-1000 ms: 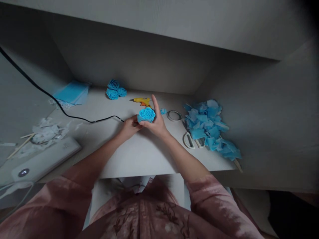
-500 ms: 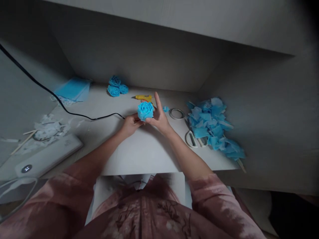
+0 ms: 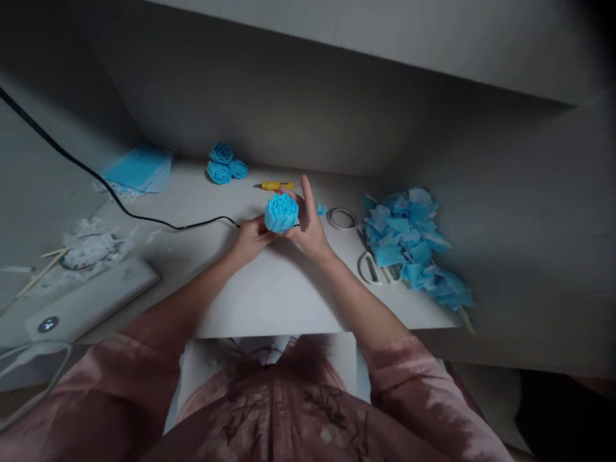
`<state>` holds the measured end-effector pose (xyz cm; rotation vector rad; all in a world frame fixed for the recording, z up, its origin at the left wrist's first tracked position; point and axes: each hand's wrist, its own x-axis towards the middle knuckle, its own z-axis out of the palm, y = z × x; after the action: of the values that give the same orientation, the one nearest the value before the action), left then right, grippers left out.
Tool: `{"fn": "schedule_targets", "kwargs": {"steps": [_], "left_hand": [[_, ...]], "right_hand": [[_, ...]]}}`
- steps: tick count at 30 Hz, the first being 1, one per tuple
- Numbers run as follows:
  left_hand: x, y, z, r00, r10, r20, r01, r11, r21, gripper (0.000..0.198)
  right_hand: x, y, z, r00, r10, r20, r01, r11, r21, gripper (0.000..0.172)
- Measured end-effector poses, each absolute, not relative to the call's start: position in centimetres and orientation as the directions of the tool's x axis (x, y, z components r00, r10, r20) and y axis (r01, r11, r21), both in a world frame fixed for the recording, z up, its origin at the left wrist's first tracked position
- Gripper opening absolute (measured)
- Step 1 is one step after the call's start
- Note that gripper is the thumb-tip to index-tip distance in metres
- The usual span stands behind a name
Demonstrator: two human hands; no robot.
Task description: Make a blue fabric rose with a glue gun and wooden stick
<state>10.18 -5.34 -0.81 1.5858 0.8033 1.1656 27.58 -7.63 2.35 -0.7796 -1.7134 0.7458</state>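
Note:
A blue rose-like flower [image 3: 281, 213], seemingly of mask fabric or crepe paper, is held between my hands above the white desk. My left hand [image 3: 253, 236] is closed at the flower's lower left, its fingertips partly hidden beneath the bloom. My right hand [image 3: 310, 232] cups the other side, thumb at the base and index finger pointing up; some fingers are hidden behind the petals. Just beyond lies a yellow tool with a pointed tip [image 3: 276, 185], like a hot glue gun. A small blue piece [image 3: 321, 209] and a roll of tape [image 3: 342, 219] lie right of my right hand.
Three finished-looking blue flowers [image 3: 221, 168] and flat blue masks [image 3: 140, 169] lie back left. Blue scraps [image 3: 404, 234] and white-handled scissors [image 3: 369, 268] lie right. A black cable [image 3: 158, 223], white scraps [image 3: 96, 249] and a white device [image 3: 94, 298] occupy the left.
The flower has tilted, so its petal side shows more and its top less. My right thumb has shifted slightly at the base. Both hands stay in nearly the same place.

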Motion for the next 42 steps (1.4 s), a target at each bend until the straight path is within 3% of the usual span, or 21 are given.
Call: {"fn": "schedule_targets", "kwargs": {"steps": [7, 13, 16, 23, 28, 32, 37, 42], "left_hand": [[10.1, -5.3, -0.7, 0.322, 0.894, 0.312, -0.015, -0.325, 0.946, 0.027], [10.1, -5.2, -1.0, 0.315, 0.888, 0.335, 0.030, -0.362, 0.932, 0.031], [10.1, -5.2, -1.0, 0.287, 0.897, 0.335, 0.051, -0.364, 0.930, 0.033], [10.1, -5.0, -0.9, 0.256, 0.930, 0.265, 0.013, -0.278, 0.961, 0.031], [10.0, -5.0, -0.9, 0.282, 0.911, 0.299, 0.017, -0.316, 0.948, 0.025], [10.0, -5.2, -0.9, 0.308, 0.898, 0.314, 0.031, -0.340, 0.940, 0.030], [10.2, -5.1, -1.0, 0.287, 0.911, 0.297, -0.036, -0.299, 0.953, 0.037], [9.9, -4.8, -0.9, 0.279, 0.920, 0.275, -0.049, -0.272, 0.961, 0.032]], "right_hand": [[27.9, -7.6, 2.2, -0.250, 0.822, 0.512, 0.054, 0.540, -0.840, 0.130], [27.6, -8.0, 1.8, -0.201, 0.828, 0.524, 0.171, 0.556, -0.813, 0.123], [27.5, -8.2, 2.0, -0.182, 0.839, 0.513, 0.197, 0.542, -0.817, 0.126], [27.4, -7.8, 2.6, -0.249, 0.811, 0.529, 0.092, 0.564, -0.821, 0.149], [27.4, -8.1, 2.6, -0.241, 0.821, 0.517, 0.142, 0.557, -0.818, 0.137], [27.4, -8.5, 2.6, -0.186, 0.840, 0.509, 0.245, 0.541, -0.804, 0.128], [27.5, -8.6, 3.0, -0.178, 0.850, 0.496, 0.257, 0.527, -0.810, 0.139], [27.4, -8.5, 3.4, -0.242, 0.821, 0.517, 0.153, 0.559, -0.815, 0.144]]}}
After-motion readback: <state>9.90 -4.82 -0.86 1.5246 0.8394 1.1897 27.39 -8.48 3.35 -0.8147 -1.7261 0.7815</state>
